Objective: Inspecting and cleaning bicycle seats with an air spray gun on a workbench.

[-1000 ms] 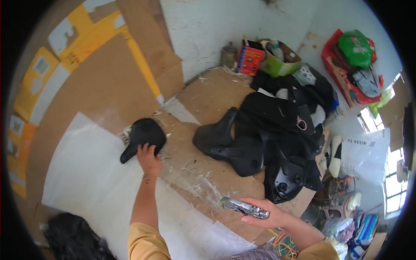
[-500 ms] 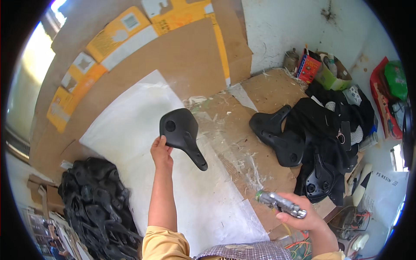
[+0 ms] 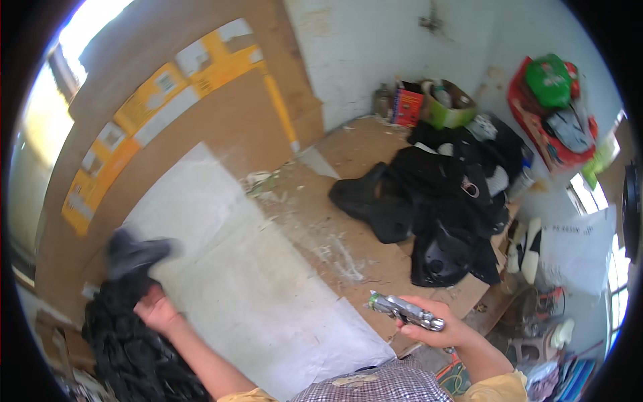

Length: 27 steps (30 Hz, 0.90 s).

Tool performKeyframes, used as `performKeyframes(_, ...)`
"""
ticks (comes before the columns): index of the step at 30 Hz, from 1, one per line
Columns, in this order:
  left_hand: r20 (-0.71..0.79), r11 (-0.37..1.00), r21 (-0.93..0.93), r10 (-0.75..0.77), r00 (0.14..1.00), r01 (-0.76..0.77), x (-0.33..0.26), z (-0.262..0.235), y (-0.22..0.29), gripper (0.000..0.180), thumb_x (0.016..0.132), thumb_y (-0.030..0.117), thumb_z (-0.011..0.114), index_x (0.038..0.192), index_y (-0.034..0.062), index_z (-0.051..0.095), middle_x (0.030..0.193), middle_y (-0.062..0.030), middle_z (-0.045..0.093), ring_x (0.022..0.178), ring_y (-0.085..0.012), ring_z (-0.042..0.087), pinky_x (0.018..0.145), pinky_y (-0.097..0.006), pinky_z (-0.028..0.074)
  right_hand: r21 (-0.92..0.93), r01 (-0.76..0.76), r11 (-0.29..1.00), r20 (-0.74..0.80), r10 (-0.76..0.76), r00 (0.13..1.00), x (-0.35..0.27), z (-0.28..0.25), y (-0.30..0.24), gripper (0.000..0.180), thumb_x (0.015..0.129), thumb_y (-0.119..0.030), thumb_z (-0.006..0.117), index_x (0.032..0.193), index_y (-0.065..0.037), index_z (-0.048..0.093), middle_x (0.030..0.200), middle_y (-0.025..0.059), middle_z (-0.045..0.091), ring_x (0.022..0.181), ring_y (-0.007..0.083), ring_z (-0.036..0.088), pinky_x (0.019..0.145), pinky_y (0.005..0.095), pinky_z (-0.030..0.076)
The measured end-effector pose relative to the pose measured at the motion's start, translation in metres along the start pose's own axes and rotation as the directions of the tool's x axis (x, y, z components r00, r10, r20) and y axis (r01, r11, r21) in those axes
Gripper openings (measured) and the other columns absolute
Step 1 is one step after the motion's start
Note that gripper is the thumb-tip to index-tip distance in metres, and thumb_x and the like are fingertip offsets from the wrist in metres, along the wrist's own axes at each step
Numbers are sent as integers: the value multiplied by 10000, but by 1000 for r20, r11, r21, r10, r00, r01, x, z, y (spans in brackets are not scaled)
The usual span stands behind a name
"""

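Observation:
Over the far side of a heap of black bicycle saddle pieces [image 3: 144, 355] at the left, a black bicycle saddle [image 3: 130, 253] shows smeared by motion. Just below it, my left hand [image 3: 159, 311] is held out with its fingers loosely apart and seems to hold nothing; the saddle appears separate from the fingers. My right hand [image 3: 434, 321] is closed around a silver metal hand tool [image 3: 405, 311] with a greenish tip, held above the near right edge of the cardboard. The tool's exact kind is unclear.
A white sheet [image 3: 248, 268] covers the middle of the cardboard-topped table [image 3: 321, 228]. More black saddles [image 3: 375, 208] lie on dark cloth [image 3: 462, 194] at the right. Behind stand a green box [image 3: 452, 110] and a red bag [image 3: 536, 127]. Coloured cords [image 3: 452, 378] hang low right.
My left hand has swung left and down to the heap, and the saddle has left its grip. My right hand still grips the tool. The view has shifted right.

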<state>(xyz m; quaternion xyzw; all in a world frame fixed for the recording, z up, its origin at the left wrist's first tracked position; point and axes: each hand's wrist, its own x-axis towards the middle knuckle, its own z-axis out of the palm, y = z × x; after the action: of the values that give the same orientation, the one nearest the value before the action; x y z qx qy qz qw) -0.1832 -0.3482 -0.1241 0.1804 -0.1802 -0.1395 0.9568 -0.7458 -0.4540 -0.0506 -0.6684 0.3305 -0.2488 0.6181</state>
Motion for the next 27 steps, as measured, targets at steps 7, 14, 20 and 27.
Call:
performKeyframes(7, -268, 714, 523, -380, 885, 465, -78, 25, -169, 448, 858, 171, 573, 1263, 14, 461, 1219, -93, 558, 1040, -226, 554, 917, -371, 447, 150, -50, 987, -198, 80, 977, -30, -36, 60, 497, 816, -116, 695, 1249, 2, 483, 954, 42, 622, 859, 88, 577, 746, 233, 466)
performKeyframes(14, -432, -14, 586, -851, 297, 810, -286, 80, -393, 322, 725, 111, 708, 1014, 18, 601, 836, -66, 593, 684, -192, 585, 662, -329, 505, 98, -130, 987, -309, 154, 939, -59, -71, 72, 492, 818, -161, 703, 1241, -17, 499, 938, 32, 625, 861, 89, 575, 753, 238, 464)
performKeyframes(20, -380, -20, 840, -735, 562, 542, -306, 99, -444, 202, 736, 17, 661, 920, -20, 586, 922, -96, 620, 797, -201, 591, 687, -331, 462, 95, -95, 991, -363, 123, 924, -82, -90, 76, 497, 817, -152, 702, 1250, -28, 492, 900, 22, 618, 807, 88, 575, 721, 239, 471)
performKeyframes(27, -220, 290, 739, -750, 624, 608, -231, 90, -322, 215, 789, -22, 618, 998, 9, 576, 844, -34, 578, 746, -156, 573, 680, -286, 487, 44, -86, 995, -210, 93, 973, -90, -94, 42, 520, 791, -136, 713, 1254, -39, 497, 935, 42, 632, 799, 102, 597, 710, 247, 479)
